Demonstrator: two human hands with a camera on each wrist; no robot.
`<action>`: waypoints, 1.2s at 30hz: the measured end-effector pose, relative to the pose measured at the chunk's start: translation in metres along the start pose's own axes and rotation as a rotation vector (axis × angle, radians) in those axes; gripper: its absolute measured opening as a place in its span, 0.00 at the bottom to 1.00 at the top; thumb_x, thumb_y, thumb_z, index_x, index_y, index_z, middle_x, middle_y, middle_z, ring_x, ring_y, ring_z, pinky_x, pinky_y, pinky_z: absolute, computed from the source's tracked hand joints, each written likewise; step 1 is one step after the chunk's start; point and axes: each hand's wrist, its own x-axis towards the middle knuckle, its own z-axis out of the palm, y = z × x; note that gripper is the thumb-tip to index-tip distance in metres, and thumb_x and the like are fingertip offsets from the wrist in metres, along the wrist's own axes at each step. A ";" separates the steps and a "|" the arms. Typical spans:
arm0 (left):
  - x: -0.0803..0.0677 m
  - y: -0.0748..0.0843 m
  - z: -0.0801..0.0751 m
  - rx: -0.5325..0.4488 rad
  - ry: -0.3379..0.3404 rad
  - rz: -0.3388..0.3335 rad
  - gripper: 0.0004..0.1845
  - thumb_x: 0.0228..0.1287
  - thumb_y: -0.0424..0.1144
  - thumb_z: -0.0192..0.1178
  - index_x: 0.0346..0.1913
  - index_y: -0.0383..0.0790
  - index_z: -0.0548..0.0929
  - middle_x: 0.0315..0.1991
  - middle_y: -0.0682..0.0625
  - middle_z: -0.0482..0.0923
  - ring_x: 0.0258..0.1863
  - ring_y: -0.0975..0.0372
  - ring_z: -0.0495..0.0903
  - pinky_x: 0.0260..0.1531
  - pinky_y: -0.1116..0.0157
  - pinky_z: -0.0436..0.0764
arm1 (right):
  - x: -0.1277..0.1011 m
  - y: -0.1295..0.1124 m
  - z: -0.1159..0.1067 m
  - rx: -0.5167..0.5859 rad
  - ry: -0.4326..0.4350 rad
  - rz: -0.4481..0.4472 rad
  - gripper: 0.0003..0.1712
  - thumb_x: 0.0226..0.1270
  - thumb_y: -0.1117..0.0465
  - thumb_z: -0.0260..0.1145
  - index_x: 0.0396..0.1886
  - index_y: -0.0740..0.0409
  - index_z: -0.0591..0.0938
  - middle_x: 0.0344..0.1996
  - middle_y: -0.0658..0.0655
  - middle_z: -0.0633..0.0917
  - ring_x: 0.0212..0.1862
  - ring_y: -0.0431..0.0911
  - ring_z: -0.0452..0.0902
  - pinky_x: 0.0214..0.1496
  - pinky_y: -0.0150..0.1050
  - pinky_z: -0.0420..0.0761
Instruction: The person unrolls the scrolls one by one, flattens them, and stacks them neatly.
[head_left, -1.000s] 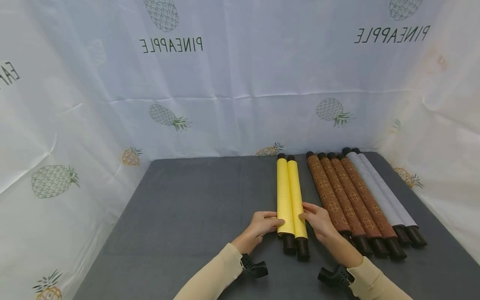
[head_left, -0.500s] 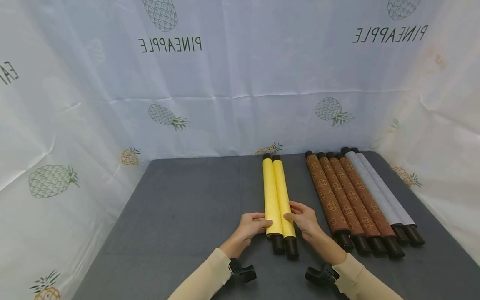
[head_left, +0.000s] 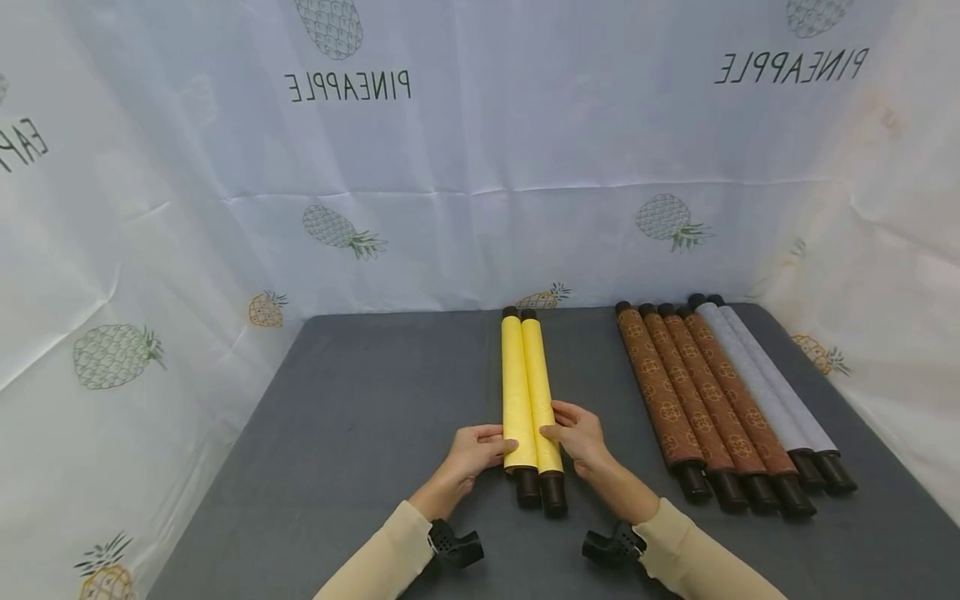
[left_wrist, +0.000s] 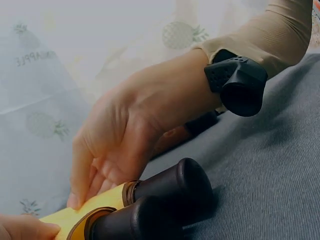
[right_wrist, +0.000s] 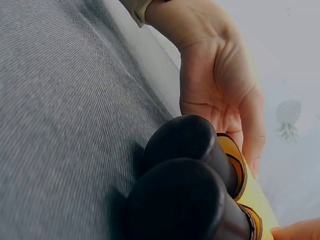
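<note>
Your left hand (head_left: 471,450) and right hand (head_left: 576,435) press curled fingers against both sides of the yellow rolls (head_left: 528,400) at center frame on the tabletop (head_left: 360,433), well apart from the sorted brown rolls (head_left: 693,400) and grey rolls (head_left: 765,387) at right.

Both wrist views cut off the yellow rolls (left_wrist: 75,217), showing only blurred dark end caps (right_wrist: 187,145).

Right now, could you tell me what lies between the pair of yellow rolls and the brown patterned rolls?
Only bare grey tabletop lies between the yellow rolls and the brown patterned rolls, as the head view shows.
</note>
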 end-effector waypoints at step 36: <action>-0.009 -0.003 -0.010 0.506 0.216 0.291 0.34 0.56 0.38 0.64 0.64 0.25 0.69 0.54 0.33 0.73 0.48 0.49 0.77 0.42 0.59 0.81 | 0.011 0.000 0.008 -0.257 -0.046 -0.171 0.35 0.53 0.70 0.67 0.62 0.75 0.70 0.58 0.76 0.77 0.58 0.66 0.77 0.57 0.52 0.80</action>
